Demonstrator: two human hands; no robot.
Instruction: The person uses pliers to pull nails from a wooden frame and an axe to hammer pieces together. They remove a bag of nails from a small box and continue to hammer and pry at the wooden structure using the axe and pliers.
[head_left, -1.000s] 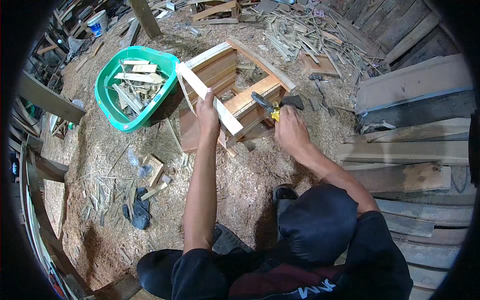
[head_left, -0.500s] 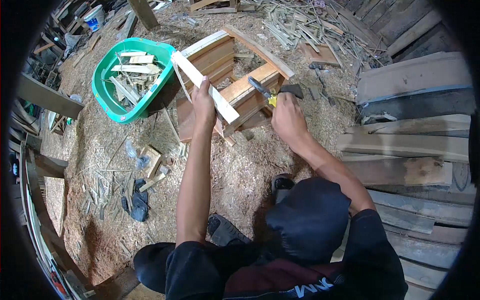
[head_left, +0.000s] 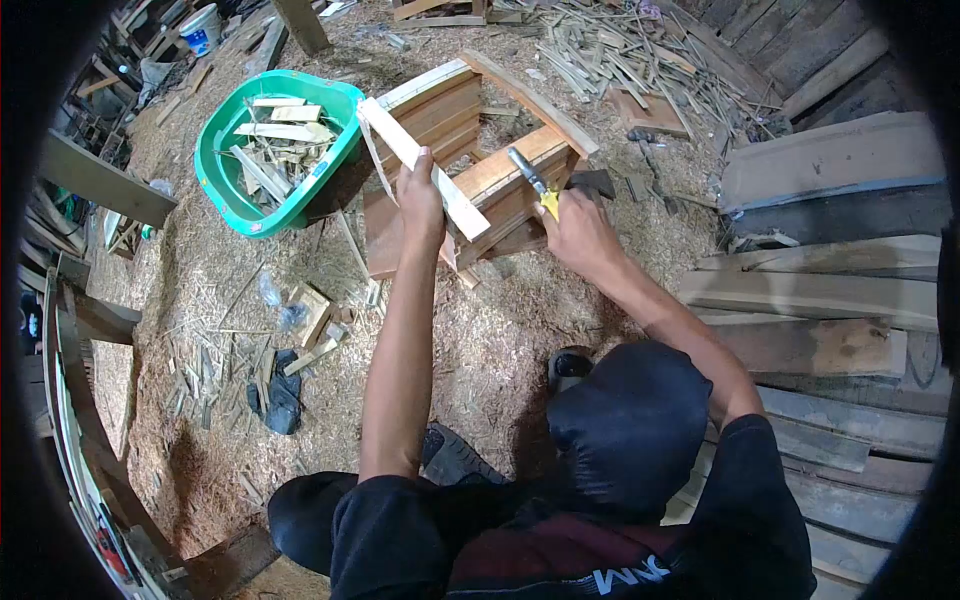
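- A person crouches on a sawdust floor, seen from above, with both arms reaching toward twelve o'clock.
- The left hand (head_left: 422, 198) is closed around a pale slat (head_left: 395, 140), which lies slanted across the near corner of a wooden frame (head_left: 505, 172) at the centre top.
- Risk: the slat rests on little, so it could slide or tip off the corner if the hold loosens.
- Risk: the gripping fingers sit right on the slat, so a stray blow could catch them.
- The right hand (head_left: 580, 235), at one o'clock from the left, is wrapped around a tool (head_left: 530, 175) with a yellow grip. Its dark metal end is on the frame's top edge.
- Risk: the metal end could skid off that narrow edge and gouge the wood.
- A white bucket (head_left: 205, 28) stands at the far eleven o'clock. Its contents cannot be seen.
- A green tub (head_left: 222, 205) at ten o'clock, touching the frame, holds a loose heap of wood offcuts (head_left: 275, 150).
- The frame is open on top, with only sawdust showing inside.
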